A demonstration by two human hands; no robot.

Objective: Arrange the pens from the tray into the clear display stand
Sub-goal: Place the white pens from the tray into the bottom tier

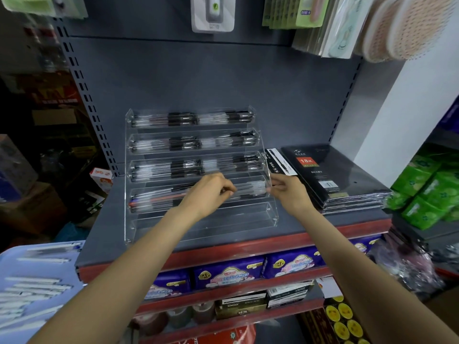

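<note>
- Clear acrylic makes up the display stand [272, 214], a stepped rack of five troughs on the grey shelf [347, 220]; the upper three troughs are packed with pens, the fourth is part filled, and the lowest, nearest the wrists, looks bare.
- Both hands meet at the fourth trough, holding a small bunch of pale pens [250, 188] lengthwise between them.
- On the left hand [211, 192], the fingers [227, 191] are curled and pinch one end of the bunch.
- On the right hand [288, 191], the fingers [274, 186] are curled round the other end, just at the stand's right wall.
- Left of the left fingers, red and dark pens [154, 202] already lie in the same trough.
- Step in hand, as I judge it: laying this bunch into the fourth trough, right of the pens already there.
- Next, the move likely calls for easing both ends down level, letting go together, and nudging the pens flush behind the front lip.
- More pens wait on the blue tray [10, 259], well behind and left of the left fingers, so much of the task remains.
- Black diaries [335, 175] are stacked just beyond the right fingers.
</note>
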